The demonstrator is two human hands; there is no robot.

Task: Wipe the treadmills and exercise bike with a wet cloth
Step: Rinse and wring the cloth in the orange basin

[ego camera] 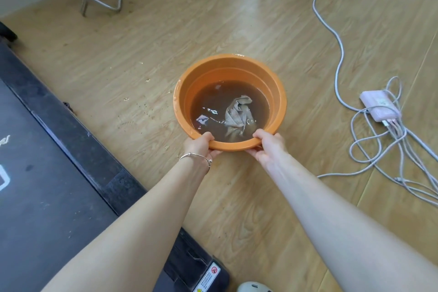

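An orange basin (231,71) of murky water was gripped at its near rim by both hands — the left hand (201,146) and the right hand (269,146), thumbs hooked inside. A grey cloth (238,114) lay soaked in the basin — the treadmill (47,161) left of it.

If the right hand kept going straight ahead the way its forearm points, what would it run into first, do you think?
The right hand already grips the near rim of the orange basin, so the rim blocks it at once. Past that, probably the murky water and the soaking cloth, though depth is hard to judge.
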